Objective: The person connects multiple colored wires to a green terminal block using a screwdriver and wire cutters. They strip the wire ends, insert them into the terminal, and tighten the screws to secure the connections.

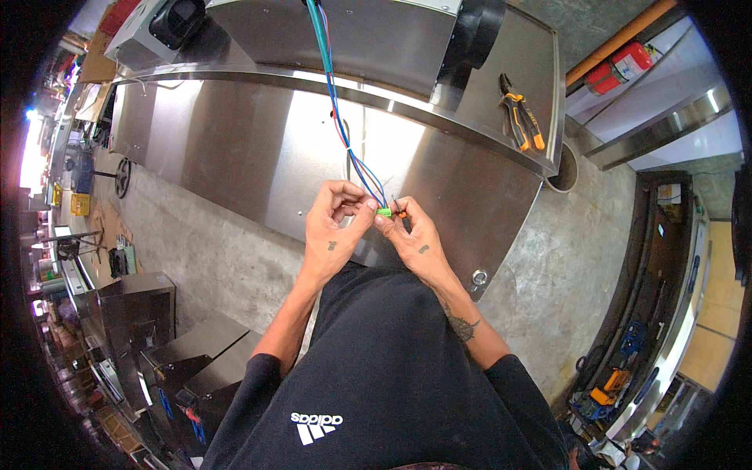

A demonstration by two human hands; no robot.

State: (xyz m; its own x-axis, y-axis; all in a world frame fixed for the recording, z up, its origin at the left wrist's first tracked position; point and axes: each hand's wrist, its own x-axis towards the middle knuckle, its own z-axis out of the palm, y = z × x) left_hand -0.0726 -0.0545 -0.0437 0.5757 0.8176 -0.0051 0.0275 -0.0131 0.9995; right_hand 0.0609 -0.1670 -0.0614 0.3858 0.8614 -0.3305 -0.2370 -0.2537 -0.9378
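Note:
In front of my body, both hands meet at a small green terminal connector [383, 211]. My left hand [333, 227] is closed, its thumb and forefinger pinching the connector's left end. My right hand [415, 239] is closed on the other end, and a small orange and dark piece [403, 214] shows between its fingers, too small to name. Blue and red wires [338, 117] run down from a teal sleeve [321, 39] to the connector, tied together partway. Fingers partly hide where the wires enter.
A stainless steel panel [227, 149] lies under the hands, with a raised steel ledge behind it. Orange-handled pliers [519, 113] rest on the ledge's right. A fire extinguisher [619, 69] is at far right. Steel boxes [137, 305] stand at left on the concrete floor [227, 227].

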